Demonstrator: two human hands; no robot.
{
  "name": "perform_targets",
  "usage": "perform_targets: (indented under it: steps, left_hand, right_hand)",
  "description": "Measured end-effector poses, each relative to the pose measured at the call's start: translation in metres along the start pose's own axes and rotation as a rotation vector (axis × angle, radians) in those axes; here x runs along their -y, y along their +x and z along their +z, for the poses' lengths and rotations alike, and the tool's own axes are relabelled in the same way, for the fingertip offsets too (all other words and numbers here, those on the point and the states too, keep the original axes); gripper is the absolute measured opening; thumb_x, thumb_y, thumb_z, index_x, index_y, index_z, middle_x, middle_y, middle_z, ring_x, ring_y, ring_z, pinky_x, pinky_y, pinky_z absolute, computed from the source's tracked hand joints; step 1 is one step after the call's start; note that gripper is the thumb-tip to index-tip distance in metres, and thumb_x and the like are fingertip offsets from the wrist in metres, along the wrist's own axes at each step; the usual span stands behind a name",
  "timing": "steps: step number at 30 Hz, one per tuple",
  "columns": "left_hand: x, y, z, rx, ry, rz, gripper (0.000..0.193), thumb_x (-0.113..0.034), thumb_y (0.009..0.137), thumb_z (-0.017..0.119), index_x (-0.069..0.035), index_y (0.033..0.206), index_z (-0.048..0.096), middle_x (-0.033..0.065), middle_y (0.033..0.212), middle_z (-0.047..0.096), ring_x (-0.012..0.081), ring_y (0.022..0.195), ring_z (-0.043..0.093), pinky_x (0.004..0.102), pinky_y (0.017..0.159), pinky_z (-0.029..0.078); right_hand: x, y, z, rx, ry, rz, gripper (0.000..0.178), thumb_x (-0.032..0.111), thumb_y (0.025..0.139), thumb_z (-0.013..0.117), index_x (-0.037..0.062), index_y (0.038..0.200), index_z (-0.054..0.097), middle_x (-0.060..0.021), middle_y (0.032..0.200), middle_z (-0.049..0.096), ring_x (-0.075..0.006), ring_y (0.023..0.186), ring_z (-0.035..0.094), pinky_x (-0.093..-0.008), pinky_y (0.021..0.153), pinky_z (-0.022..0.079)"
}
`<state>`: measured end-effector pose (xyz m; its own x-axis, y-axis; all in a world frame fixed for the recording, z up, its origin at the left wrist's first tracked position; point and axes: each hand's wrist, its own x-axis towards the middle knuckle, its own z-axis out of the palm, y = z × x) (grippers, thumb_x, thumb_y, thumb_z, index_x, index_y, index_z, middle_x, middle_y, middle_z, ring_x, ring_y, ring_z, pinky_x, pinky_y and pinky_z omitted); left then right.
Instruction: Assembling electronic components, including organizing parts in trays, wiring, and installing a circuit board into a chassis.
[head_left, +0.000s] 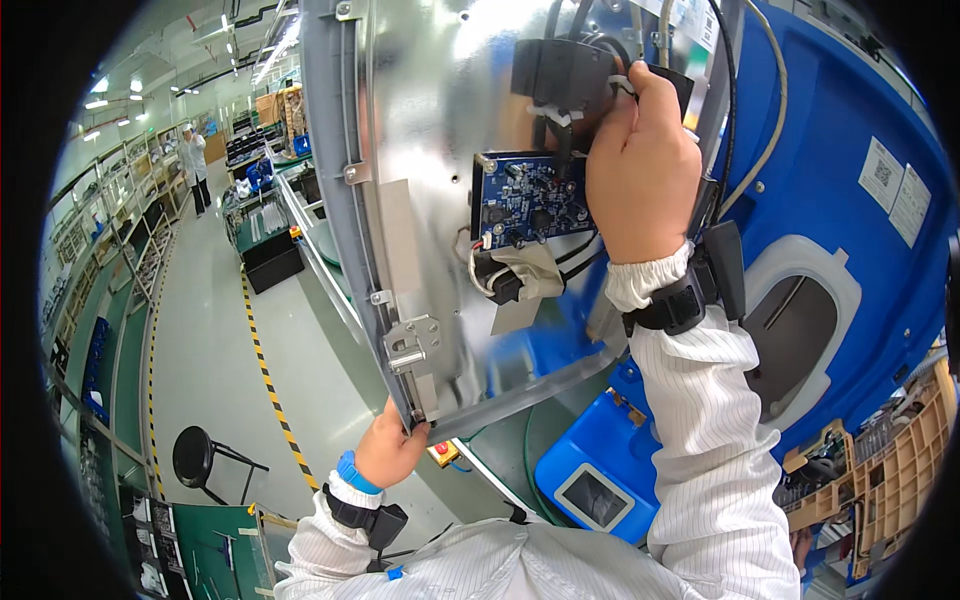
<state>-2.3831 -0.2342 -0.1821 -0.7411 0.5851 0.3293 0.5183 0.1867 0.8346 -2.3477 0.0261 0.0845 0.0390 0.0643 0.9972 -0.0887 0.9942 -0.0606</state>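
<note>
A shiny metal panel point(420, 250) with a grey rim stands tilted in front of me. My left hand point(390, 450) is closed round its lower left corner. Higher up, my right hand point(645, 165) is pinched beside a black block point(562, 75) with cables running through it. A small white strip point(622, 85) shows at its fingertips; what the fingers hold is partly hidden. Just below the block, a blue circuit board point(530, 200) is fixed to the panel. Taped wires point(525, 275) hang under the board, and a metal latch point(412, 343) sits near the panel's lower left edge.
A large blue housing point(850, 130) with an oval opening rises at the right. Loose cables point(775, 130) hang between it and the panel. Below is a blue part with a small window point(595, 495). A black stool point(195, 457) stands left; another person point(194, 165) is far off.
</note>
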Motion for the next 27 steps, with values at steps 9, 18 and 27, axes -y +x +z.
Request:
perform_targets:
  steps: [9,18,27]
  left_hand:
    - [-0.001,-0.009,0.007,-0.076,-0.047,0.019,0.021,-0.005,0.087,0.062,-0.003,0.107,0.054,0.0109,0.084,0.06,0.0233,0.077,0.06,0.0364,0.071,0.049]
    - [0.011,-0.01,0.012,-0.009,-0.178,-0.111,0.053,-0.008,0.09,0.066,-0.005,0.137,0.042,0.0111,0.104,0.066,0.0209,0.096,0.066,0.034,0.083,0.053]
    - [0.307,-0.243,0.092,0.368,0.198,-0.983,0.057,-0.037,0.092,0.062,-0.005,0.137,0.05,0.0157,0.119,0.068,0.0302,0.108,0.065,0.0463,0.095,0.05]
  right_hand:
    - [0.013,0.015,-0.062,0.264,0.13,0.202,0.042,0.008,0.092,0.061,0.003,0.133,0.052,-0.0036,0.063,0.058,-0.0057,0.056,0.047,-0.0235,0.054,0.042]
    - [0.013,-0.042,-0.097,0.51,0.505,0.445,0.024,-0.002,0.089,0.061,-0.0009,0.113,0.059,0.0019,0.058,0.049,-0.0016,0.054,0.04,-0.0217,0.048,0.033]
    - [0.018,-0.069,-0.136,0.499,0.586,0.667,0.027,0.006,0.095,0.053,-0.0003,0.12,0.06,0.0025,0.067,0.051,-0.0016,0.05,0.042,-0.0175,0.043,0.03]
